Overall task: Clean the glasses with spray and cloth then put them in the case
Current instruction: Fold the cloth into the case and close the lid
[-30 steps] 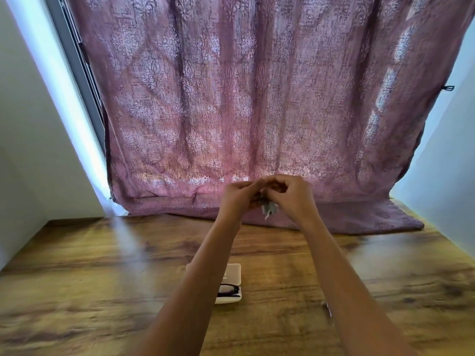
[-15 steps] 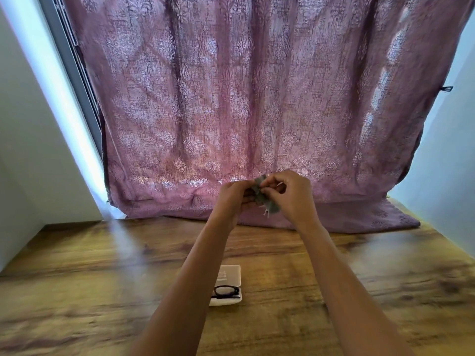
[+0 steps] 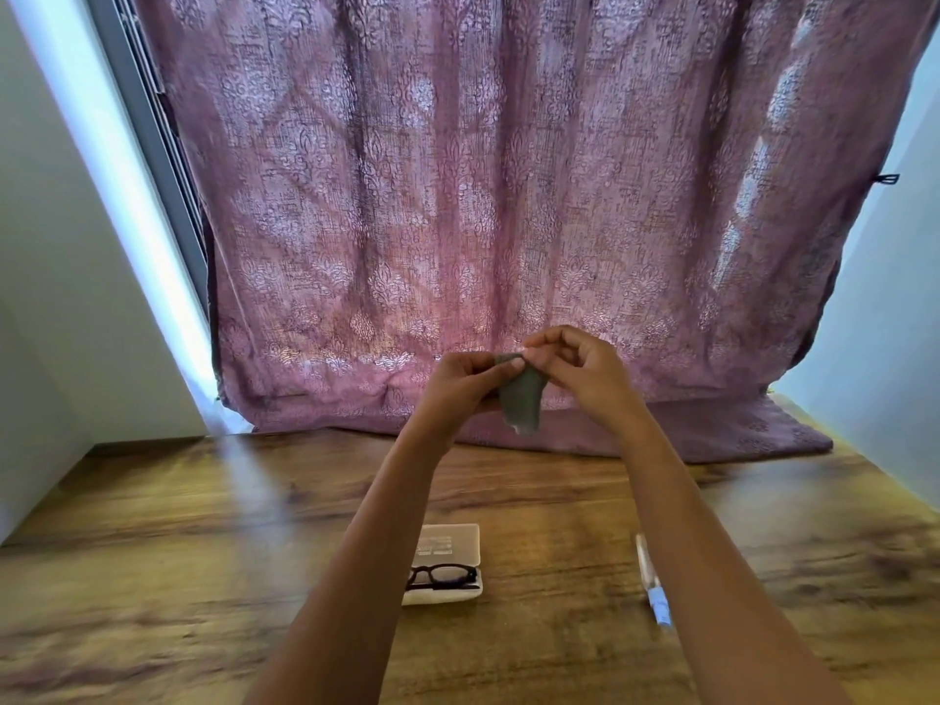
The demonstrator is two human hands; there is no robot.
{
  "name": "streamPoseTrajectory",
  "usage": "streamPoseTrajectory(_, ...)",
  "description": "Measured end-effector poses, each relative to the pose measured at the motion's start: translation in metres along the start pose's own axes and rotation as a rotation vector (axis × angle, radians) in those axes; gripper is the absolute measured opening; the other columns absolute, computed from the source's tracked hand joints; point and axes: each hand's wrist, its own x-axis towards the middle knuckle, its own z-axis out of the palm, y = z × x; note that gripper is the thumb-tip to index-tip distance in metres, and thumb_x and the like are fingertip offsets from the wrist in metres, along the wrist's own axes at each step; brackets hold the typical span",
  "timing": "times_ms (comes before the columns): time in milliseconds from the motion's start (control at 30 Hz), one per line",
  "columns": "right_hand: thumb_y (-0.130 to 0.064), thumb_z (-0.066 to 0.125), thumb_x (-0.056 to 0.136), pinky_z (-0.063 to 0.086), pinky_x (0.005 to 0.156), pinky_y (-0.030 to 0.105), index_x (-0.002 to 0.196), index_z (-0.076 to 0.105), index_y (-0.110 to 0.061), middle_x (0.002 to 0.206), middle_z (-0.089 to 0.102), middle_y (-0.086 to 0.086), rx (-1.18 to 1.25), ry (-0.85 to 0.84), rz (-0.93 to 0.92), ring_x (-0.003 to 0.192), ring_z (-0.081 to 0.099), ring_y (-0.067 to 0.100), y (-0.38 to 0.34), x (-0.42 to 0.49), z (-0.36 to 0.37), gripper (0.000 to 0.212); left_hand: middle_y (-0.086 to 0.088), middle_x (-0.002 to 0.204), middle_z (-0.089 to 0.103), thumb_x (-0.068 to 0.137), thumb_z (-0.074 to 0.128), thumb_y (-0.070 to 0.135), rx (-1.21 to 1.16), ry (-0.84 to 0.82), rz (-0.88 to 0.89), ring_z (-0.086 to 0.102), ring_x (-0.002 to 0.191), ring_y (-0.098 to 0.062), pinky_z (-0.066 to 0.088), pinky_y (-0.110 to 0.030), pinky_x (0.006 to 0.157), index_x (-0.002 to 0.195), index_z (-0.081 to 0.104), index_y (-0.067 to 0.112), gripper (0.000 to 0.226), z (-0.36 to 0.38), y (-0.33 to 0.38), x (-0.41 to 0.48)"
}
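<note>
matt grey cloth (image 3: 521, 399); glossy wood-grain table (image 3: 203, 541); woven patterned curtain (image 3: 458, 195); smooth plastic case (image 3: 452, 539); black-framed glasses (image 3: 441, 575).

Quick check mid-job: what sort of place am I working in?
Likely a room at home, at a window: a wooden table, a patterned pink curtain with daylight behind it draping onto the table, and plain walls on both sides.

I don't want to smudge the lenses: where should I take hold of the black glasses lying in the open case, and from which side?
I'd pinch the glasses at the frame's right corner, off the lens, coming from above and the right. They lie in the open case, its lid tipped back, so the top is free; the left forearm covers their other end.
</note>
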Motion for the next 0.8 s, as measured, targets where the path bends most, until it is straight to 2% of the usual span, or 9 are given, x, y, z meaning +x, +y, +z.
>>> streamPoseTrajectory(67,-0.021,0.064,0.083,0.051,0.073,0.018,0.092,0.067,-0.023,0.087,0.068,-0.004,0.140,-0.094,0.098,0.084,0.063,0.006,0.002,-0.001,-0.008,0.009,-0.001,0.070,0.065,0.088,0.056,0.006,0.000,0.016,0.014,0.062,0.061,-0.005,0.054,-0.018,0.059,0.096,0.064,0.000,0.013,-0.001,0.003,0.000)
streamPoseTrajectory(133,-0.020,0.065,0.081,0.053,0.072,0.019,0.091,0.068,-0.020,0.085,0.070,-0.004,0.202,-0.141,0.148,0.083,0.066,0.008,0.005,-0.002,-0.012,0.011,0.002,0.066,0.063,0.090,0.054,0.006,0.023,0.040,0.009,0.059,0.058,-0.005,0.052,-0.017,0.056,0.100,0.062,0.000,0.014,-0.001,0.005,0.000)
streamPoseTrajectory(233,-0.013,0.066,0.080,0.055,0.065,0.019,0.080,0.068,-0.015,0.072,0.071,-0.006,0.301,-0.076,0.181,0.075,0.066,0.008,0.006,-0.003,-0.009,0.002,0.000,0.069,0.061,0.091,0.052,0.008,0.039,0.048,-0.003,0.056,0.062,-0.009,0.051,-0.018,0.054,0.092,0.063,0.005,0.011,0.001,0.007,-0.002)
streamPoseTrajectory(300,-0.018,0.065,0.082,0.055,0.059,0.020,0.078,0.066,-0.014,0.067,0.072,-0.005,0.367,-0.019,0.207,0.069,0.068,0.010,0.003,-0.003,-0.005,0.005,0.001,0.068,0.060,0.092,0.051,0.009,0.010,0.059,-0.006,0.055,0.063,-0.011,0.050,-0.018,0.051,0.082,0.062,0.011,0.015,0.003,0.007,-0.003)
streamPoseTrajectory(367,-0.030,0.065,0.081,0.055,0.054,0.023,0.080,0.064,-0.013,0.065,0.071,-0.004,0.418,0.009,0.265,0.064,0.068,0.011,0.000,-0.002,-0.003,0.017,0.000,0.070,0.057,0.093,0.050,0.011,-0.027,0.071,-0.012,0.052,0.065,-0.011,0.049,-0.017,0.049,0.079,0.060,0.015,0.018,0.004,0.007,-0.004)
streamPoseTrajectory(467,-0.048,0.064,0.067,0.058,0.056,0.028,0.089,0.065,-0.012,0.072,0.071,0.001,0.417,-0.105,0.366,0.067,0.069,0.016,0.000,-0.005,-0.001,0.042,0.000,0.076,0.056,0.093,0.049,0.013,-0.092,0.076,-0.031,0.052,0.069,-0.012,0.050,-0.019,0.050,0.082,0.059,0.017,0.016,0.003,0.009,-0.005)
streamPoseTrajectory(567,-0.037,0.067,0.066,0.056,0.069,0.031,0.091,0.064,-0.010,0.083,0.070,0.005,0.415,-0.206,0.402,0.075,0.067,0.019,0.006,-0.010,0.003,0.037,-0.001,0.077,0.057,0.093,0.050,0.013,-0.128,0.087,-0.037,0.055,0.069,-0.013,0.052,-0.020,0.047,0.084,0.059,0.018,0.014,0.002,0.011,-0.004)
streamPoseTrajectory(633,-0.027,0.068,0.066,0.054,0.072,0.029,0.088,0.062,-0.009,0.085,0.067,0.007,0.459,-0.177,0.404,0.077,0.063,0.019,0.006,-0.010,0.004,0.028,-0.001,0.078,0.059,0.093,0.051,0.014,-0.135,0.092,-0.039,0.057,0.068,-0.014,0.052,-0.020,0.046,0.084,0.060,0.018,0.013,0.002,0.011,-0.004)
streamPoseTrajectory(800,-0.012,0.061,0.083,0.055,0.054,0.022,0.080,0.058,-0.010,0.079,0.065,0.009,0.532,-0.047,0.392,0.063,0.065,0.014,0.001,-0.010,0.005,0.005,-0.004,0.073,0.064,0.092,0.052,0.012,-0.204,0.062,-0.097,0.064,0.055,-0.011,0.054,-0.021,0.046,0.090,0.062,0.011,0.010,-0.001,0.010,-0.003)
